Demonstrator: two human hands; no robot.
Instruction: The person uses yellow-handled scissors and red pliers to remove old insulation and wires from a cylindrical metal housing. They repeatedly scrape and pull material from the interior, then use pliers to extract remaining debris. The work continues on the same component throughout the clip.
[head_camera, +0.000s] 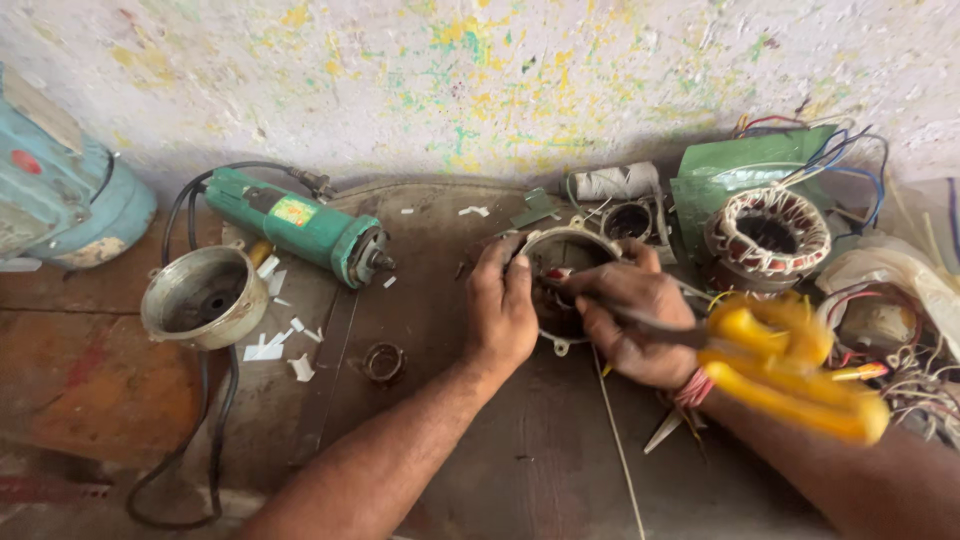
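At frame centre the round metal housing (565, 250) is steadied by the left hand (503, 310), fingers curled on its rim, while yellow-handled scissors (780, 365), gripped in the right hand (630, 320), are pointed leftward into it.

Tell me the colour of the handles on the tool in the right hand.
Yellow handles, seen in the head view.

A worn, dark brown wooden workbench (480, 450) set against a paint-spattered wall carries a green angle grinder (300, 225) with its black cord (215, 420) looping off the front edge, a grey metal end bell (205, 297), a small metal ring (383, 362) and scattered white paper scraps (275, 345). Further right lie a round metal motor housing (565, 255), a wound stator (768, 232) with coloured leads, a spool of white thread (613, 182) and a tangle of wires (915, 390)
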